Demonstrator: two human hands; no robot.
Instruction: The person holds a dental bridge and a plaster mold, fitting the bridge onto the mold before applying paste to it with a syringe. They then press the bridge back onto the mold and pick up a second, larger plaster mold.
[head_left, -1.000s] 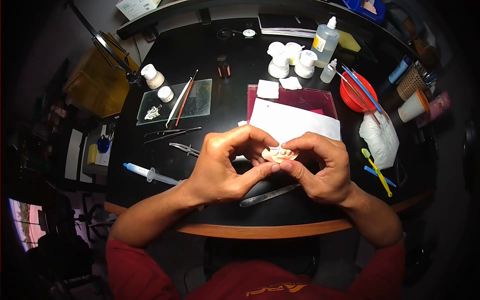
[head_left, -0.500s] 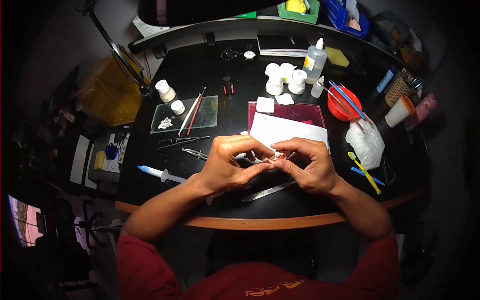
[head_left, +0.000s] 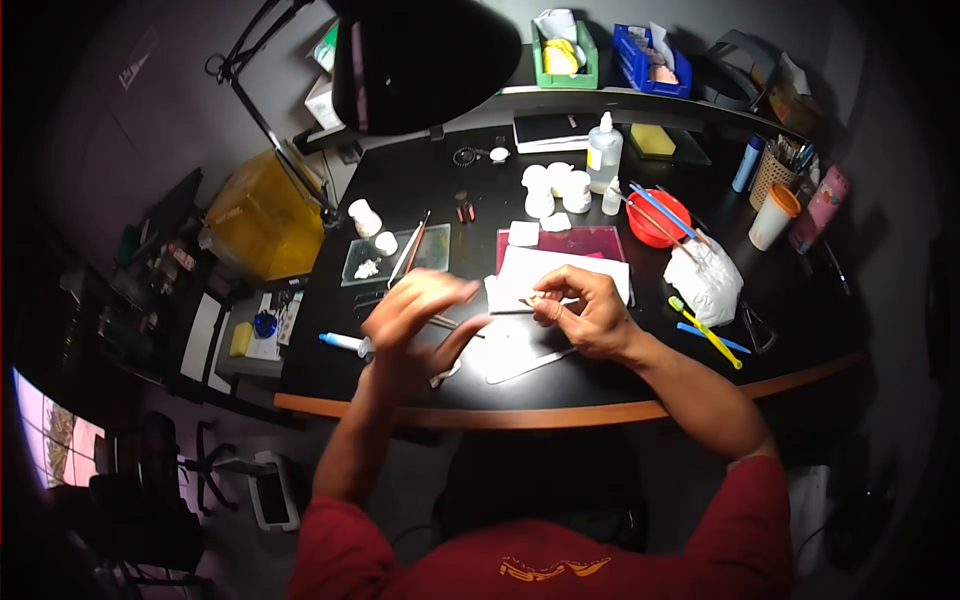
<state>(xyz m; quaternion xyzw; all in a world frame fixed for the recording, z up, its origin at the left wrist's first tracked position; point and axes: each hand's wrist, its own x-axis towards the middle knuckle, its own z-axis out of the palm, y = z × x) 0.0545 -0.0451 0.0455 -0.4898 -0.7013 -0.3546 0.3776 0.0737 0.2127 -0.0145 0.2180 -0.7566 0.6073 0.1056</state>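
Fingers (head_left: 570, 284) of the right hand (head_left: 592, 318) are pinched shut on a small pinkish piece (head_left: 536, 299). Thumb and fingertips close around it, holding it up off the bench (head_left: 600, 388), right at the near edge of the white paper (head_left: 568, 263). The piece is too small to read in any detail.

Over to the left hand (head_left: 415, 330): it's a blur, fingers spread wide with nothing in them, hovering above the bench near the syringe (head_left: 343, 342). Between the two hands, a flat metal blade (head_left: 525, 367) lies on the dark top, just below the right hand.

The white paper rests on a dark red tray (head_left: 570, 241). Beyond the left hand sits a glass slab (head_left: 392, 257) with thin tools across it. Out to the right are a red bowl (head_left: 650, 225), a crumpled white lump (head_left: 705, 272) and a yellow toothbrush (head_left: 706, 333). A black lamp shade (head_left: 425, 60) hangs over the back of the bench.
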